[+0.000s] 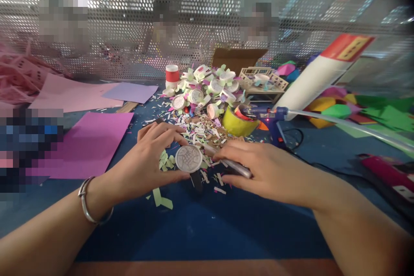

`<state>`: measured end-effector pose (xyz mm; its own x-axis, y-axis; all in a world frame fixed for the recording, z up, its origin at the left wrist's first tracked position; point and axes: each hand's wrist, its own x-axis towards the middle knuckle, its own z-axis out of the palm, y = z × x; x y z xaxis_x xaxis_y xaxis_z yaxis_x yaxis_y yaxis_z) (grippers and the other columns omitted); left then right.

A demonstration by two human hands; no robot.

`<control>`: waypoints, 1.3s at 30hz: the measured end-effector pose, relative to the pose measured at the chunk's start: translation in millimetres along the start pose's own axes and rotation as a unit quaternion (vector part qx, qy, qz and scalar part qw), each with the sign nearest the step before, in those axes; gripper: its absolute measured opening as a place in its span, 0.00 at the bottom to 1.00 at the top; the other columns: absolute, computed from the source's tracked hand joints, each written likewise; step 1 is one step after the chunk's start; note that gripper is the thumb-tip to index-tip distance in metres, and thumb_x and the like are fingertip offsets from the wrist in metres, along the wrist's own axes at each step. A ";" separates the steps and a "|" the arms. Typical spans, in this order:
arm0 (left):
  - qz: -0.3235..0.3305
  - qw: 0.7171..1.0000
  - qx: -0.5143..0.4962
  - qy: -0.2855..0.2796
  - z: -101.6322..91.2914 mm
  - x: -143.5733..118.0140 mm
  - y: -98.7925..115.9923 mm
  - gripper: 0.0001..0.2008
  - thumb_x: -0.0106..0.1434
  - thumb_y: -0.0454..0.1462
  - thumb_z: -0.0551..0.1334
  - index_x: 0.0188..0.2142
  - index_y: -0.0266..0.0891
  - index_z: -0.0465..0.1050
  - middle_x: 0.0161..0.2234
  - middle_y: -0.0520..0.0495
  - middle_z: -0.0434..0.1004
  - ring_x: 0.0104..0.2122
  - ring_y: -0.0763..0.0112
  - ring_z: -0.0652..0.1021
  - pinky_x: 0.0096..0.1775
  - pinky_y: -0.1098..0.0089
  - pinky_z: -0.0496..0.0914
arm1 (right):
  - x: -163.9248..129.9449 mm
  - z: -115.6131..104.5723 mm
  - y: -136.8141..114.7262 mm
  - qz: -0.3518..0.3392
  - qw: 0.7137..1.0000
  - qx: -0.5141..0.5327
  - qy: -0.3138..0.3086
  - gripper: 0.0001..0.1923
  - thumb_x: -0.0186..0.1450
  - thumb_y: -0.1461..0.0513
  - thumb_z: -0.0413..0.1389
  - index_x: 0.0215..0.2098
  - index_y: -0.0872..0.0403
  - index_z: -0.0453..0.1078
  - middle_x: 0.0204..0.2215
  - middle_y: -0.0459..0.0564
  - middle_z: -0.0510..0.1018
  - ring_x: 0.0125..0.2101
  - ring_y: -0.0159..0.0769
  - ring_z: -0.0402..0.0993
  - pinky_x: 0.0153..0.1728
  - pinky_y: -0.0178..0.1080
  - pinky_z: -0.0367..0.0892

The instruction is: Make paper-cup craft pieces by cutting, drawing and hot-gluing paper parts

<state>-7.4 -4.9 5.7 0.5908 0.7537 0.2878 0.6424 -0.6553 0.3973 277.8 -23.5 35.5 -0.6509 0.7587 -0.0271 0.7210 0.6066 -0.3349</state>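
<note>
Pinching a round white disc (188,158) with a line pattern between thumb and fingers, the left hand (160,150) holds it over the middle of the blue worktop (200,233), while the right hand (258,164) grips a slim silver pen-like tool (237,167) whose far end is just beside the disc. Paper scraps (199,128) litter the worktop beyond, below a heap of patterned discs (197,95), with a blue glue gun (270,115) beside a yellow-green bowl (237,124) to the right and a magenta paper sheet (92,144) to the left. Behind, a perforated metal screen (203,17) crosses the room, blurred figures showing beyond it.
</note>
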 end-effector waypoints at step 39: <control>-0.034 0.983 -0.133 0.122 6.0 -1.6 10.1 0.27 0.61 0.45 0.70 0.56 0.47 0.61 0.54 0.42 0.69 0.55 0.57 0.71 0.55 0.53 0.68 | 20.8 27.8 -5.2 0.080 0.929 0.357 0.046 0.12 0.68 0.53 0.58 0.40 0.54 0.72 0.33 0.48 0.78 0.29 0.31 0.71 0.27 0.35 0.64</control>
<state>1.0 -13.1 4.0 0.3958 0.8058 0.4404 0.5065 -0.5916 0.6273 253.9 -17.5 10.5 -0.5019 0.8627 -0.0612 0.4440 0.1963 -0.8743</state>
